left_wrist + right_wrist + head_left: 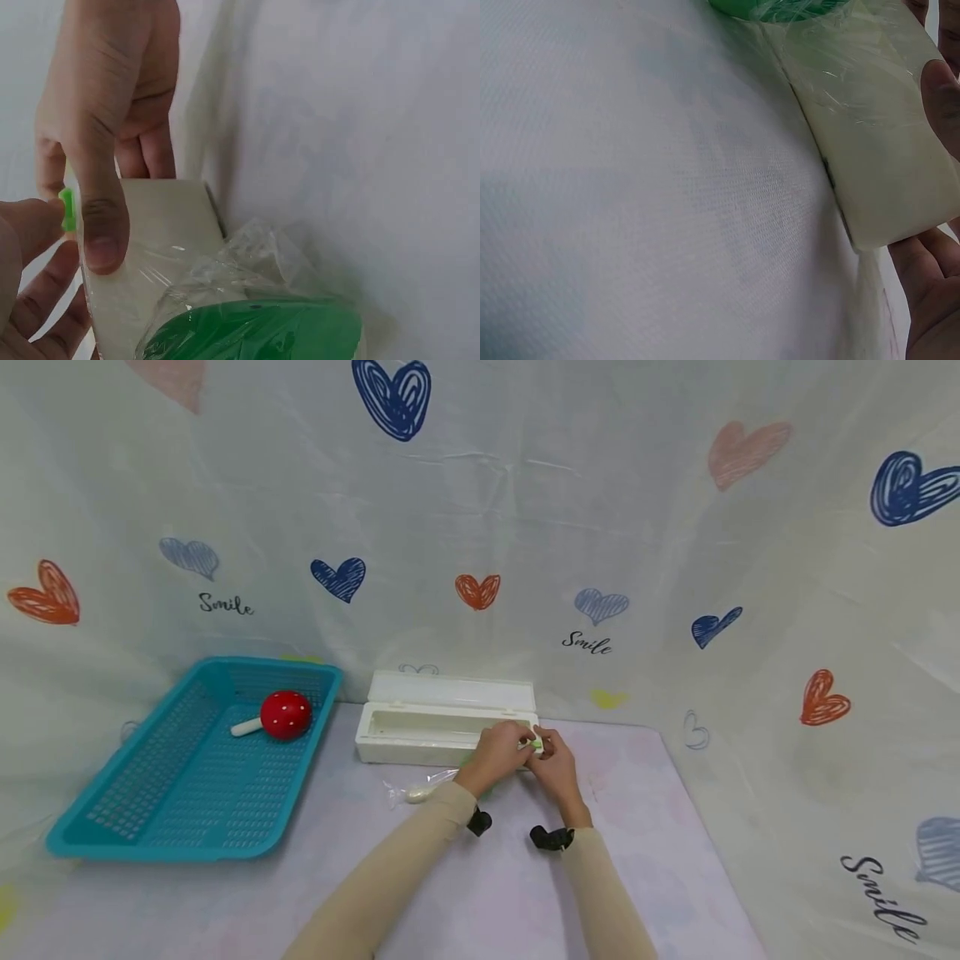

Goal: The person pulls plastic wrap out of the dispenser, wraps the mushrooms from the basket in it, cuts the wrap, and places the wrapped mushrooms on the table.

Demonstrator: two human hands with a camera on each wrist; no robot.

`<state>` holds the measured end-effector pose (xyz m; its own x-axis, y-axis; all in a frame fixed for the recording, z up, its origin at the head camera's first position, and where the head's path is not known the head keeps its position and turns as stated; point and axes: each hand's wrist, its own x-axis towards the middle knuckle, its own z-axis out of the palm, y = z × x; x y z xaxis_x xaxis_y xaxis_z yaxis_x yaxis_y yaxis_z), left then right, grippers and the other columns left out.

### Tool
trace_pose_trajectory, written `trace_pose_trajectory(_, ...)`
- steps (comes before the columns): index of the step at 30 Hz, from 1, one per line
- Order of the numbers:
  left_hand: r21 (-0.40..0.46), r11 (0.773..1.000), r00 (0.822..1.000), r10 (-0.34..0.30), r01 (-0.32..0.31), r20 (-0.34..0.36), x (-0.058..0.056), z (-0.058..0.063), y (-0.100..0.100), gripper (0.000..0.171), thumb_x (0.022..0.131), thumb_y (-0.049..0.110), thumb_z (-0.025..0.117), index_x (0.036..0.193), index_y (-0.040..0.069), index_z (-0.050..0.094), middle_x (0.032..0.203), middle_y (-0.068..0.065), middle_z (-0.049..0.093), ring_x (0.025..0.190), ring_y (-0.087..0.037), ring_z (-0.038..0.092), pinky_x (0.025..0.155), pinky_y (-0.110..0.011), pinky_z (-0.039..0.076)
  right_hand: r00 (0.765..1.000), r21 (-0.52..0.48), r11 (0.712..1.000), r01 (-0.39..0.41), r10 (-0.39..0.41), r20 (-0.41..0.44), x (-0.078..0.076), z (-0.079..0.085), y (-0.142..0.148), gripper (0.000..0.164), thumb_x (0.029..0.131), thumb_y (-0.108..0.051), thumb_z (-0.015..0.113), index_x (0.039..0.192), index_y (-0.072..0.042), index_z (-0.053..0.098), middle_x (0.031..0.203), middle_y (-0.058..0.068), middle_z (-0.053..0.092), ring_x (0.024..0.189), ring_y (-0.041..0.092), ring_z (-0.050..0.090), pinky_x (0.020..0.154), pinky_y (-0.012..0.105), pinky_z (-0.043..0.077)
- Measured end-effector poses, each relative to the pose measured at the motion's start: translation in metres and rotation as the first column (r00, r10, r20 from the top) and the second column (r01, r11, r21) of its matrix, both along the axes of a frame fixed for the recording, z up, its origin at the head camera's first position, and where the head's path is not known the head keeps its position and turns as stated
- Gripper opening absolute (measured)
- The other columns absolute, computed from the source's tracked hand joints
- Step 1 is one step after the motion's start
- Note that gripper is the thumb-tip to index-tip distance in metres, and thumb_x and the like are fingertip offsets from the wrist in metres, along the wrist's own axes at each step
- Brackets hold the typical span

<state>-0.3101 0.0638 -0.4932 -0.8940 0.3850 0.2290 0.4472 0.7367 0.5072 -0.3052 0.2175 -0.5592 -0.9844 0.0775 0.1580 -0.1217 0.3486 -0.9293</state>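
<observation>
A long white box (420, 750) lies at the back of the table with its lid (453, 691) raised. At its right end, my left hand (497, 753) pinches a small light-green plastic piece (68, 210) at the rim. My right hand (555, 768) grips that same end, with its thumb (103, 232) pressed on the front wall and other fingers round the end. In front of the box lies a green object (262, 330) in clear wrapping, mostly hidden by my left arm in the head view; its kind I cannot tell.
Left of the box stands a turquoise basket (288, 793) holding a red, white-dotted ball-shaped thing (286, 715) with a white handle. A clear bag (420, 792) with a pale spoon-like item lies before the box. Behind hangs a heart-printed sheet (525, 527).
</observation>
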Motion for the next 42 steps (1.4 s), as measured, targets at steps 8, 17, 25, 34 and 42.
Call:
trace_pose_trajectory(8,-0.126,0.992,0.996,0.017,-0.027,-0.086,-0.002,0.0,-0.004,0.013,0.098,0.026,0.071,0.105,0.021,0.082,0.099,0.004,0.077,0.096,-0.019,0.071,0.078,-0.042,0.053,0.999,-0.036,0.999,-0.031,0.031,-0.018,-0.001,-0.002,-0.008,0.05,0.087,-0.002,0.076,0.134,-0.011,0.063,0.135,0.018,0.067,0.071,0.005,0.063,0.066,0.021,0.053)
trace_pose_trajectory(17,-0.179,0.982,0.998,0.062,-0.064,-0.018,-0.001,0.007,-0.013,0.011,0.097,0.024,0.071,0.095,0.023,0.082,0.096,0.007,0.078,0.092,-0.017,0.071,0.079,-0.042,0.051,0.999,0.048,0.999,0.006,-0.008,0.038,0.004,0.005,-0.007,0.063,0.081,-0.026,0.089,0.137,-0.016,0.061,0.14,0.014,0.064,0.073,0.012,0.057,0.062,0.024,0.047)
trace_pose_trajectory(25,-0.217,0.975,0.998,0.059,-0.056,0.008,0.001,0.012,-0.033,0.012,0.099,0.021,0.07,0.098,0.019,0.081,0.096,0.005,0.078,0.091,-0.016,0.072,0.075,-0.041,0.056,0.999,0.044,0.999,-0.028,0.027,0.038,0.005,0.004,-0.006,0.066,0.081,-0.031,0.09,0.137,-0.015,0.059,0.138,0.013,0.066,0.078,0.013,0.057,0.063,0.024,0.047)
trace_pose_trajectory(34,-0.179,0.983,0.997,0.044,-0.033,0.06,0.0,0.016,-0.055,0.014,0.1,0.021,0.068,0.103,0.016,0.08,0.103,0.003,0.078,0.096,-0.017,0.072,0.084,-0.043,0.056,1.0,0.042,0.999,-0.018,0.017,0.019,0.003,0.006,-0.004,0.065,0.081,-0.03,0.089,0.136,-0.014,0.059,0.143,0.011,0.063,0.082,0.015,0.058,0.063,0.022,0.047)
trace_pose_trajectory(42,-0.08,0.997,0.995,0.029,-0.022,0.092,0.001,0.009,-0.076,0.013,0.099,0.021,0.069,0.105,0.015,0.079,0.105,0.001,0.078,0.098,-0.018,0.071,0.087,-0.041,0.055,1.0,0.016,1.0,-0.019,0.019,0.015,0.003,0.003,-0.002,0.064,0.081,-0.027,0.09,0.135,-0.01,0.059,0.139,0.014,0.066,0.091,0.018,0.061,0.065,0.022,0.049)
